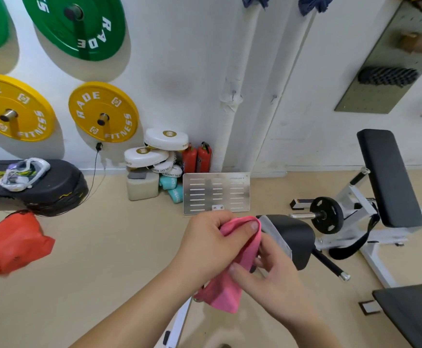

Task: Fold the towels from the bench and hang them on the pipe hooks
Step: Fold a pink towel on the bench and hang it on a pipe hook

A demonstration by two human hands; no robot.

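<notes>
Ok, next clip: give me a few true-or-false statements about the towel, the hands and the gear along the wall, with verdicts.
1. Both the left hand and the right hand hold the pink towel. True.
2. The pink towel hangs on a pipe hook. False: it is bunched in the hands, away from the pipes.
3. Two dark blue cloths hang at the top of the white pipes. True.
4. The fire extinguishers by the wall are green. False: they are red.
</notes>
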